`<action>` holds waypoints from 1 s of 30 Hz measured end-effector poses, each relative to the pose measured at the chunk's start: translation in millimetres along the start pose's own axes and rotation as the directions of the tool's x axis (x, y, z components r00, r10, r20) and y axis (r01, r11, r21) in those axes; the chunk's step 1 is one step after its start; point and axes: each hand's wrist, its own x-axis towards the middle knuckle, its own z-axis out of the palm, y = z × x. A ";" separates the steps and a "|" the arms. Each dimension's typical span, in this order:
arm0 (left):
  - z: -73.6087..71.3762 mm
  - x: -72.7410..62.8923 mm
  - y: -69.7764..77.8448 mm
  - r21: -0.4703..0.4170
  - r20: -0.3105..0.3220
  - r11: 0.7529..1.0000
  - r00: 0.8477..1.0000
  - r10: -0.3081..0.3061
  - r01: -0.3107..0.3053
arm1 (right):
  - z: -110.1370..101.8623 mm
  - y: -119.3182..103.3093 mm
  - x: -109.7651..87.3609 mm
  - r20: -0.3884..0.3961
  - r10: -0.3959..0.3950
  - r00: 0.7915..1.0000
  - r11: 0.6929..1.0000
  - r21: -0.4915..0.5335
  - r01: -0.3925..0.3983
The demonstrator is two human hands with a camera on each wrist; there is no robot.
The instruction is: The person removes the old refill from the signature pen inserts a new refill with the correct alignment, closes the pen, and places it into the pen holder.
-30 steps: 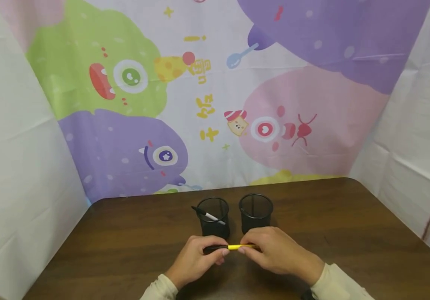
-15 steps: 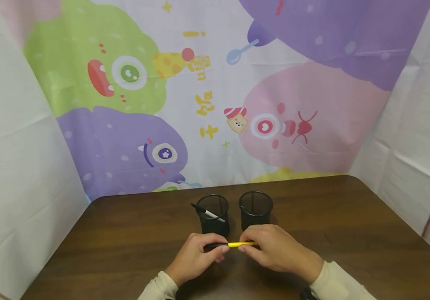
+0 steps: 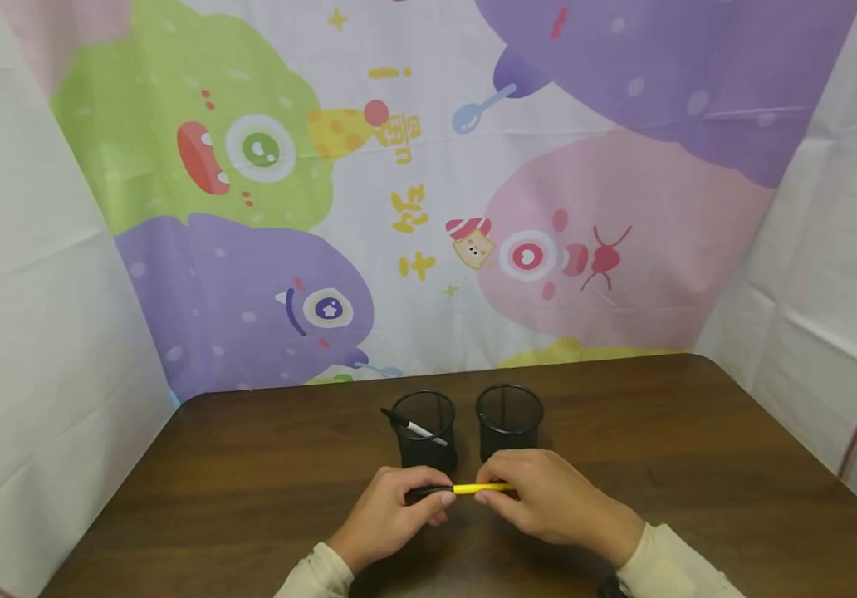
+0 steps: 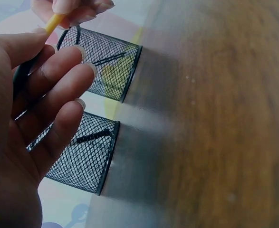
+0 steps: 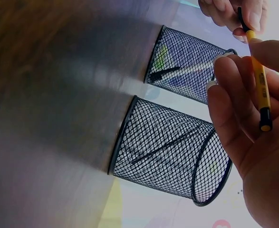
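A yellow marker (image 3: 467, 489) with a black cap lies level between my two hands, above the table and in front of two mesh cups. My left hand (image 3: 389, 513) pinches the black cap between thumb and forefinger. The yellow barrel is pinched by my right hand (image 3: 559, 502). In the right wrist view, the barrel (image 5: 261, 85) crosses the right palm and ends in a black plug. The left wrist view shows the other left fingers (image 4: 58, 102) loosely bent, and part of the cap is hidden by that hand.
Behind my left hand stands a black mesh cup (image 3: 428, 457) holding a white marker (image 3: 419, 428) with a black end, leaning on the rim. A second mesh cup (image 3: 509, 440) stands to its right. A printed cloth (image 3: 428, 316) hangs behind the brown table (image 3: 264, 465).
The head view tilts slightly. Both hands keep their hold on the marker in about the same place, and the cups have not moved.
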 end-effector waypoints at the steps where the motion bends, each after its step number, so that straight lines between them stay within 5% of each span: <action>1: 0.0 -0.3 0.1 -0.003 -0.002 1.000 1.000 0.002 -0.002 | 0.1 -0.1 0.0 0.001 0.003 1.000 1.000 0.001 -0.003; 30: 1.8 -0.2 1.7 -0.018 -0.007 1.000 1.000 -0.002 0.001 | -0.9 -1.7 0.4 0.001 0.052 0.999 0.999 -0.012 -0.052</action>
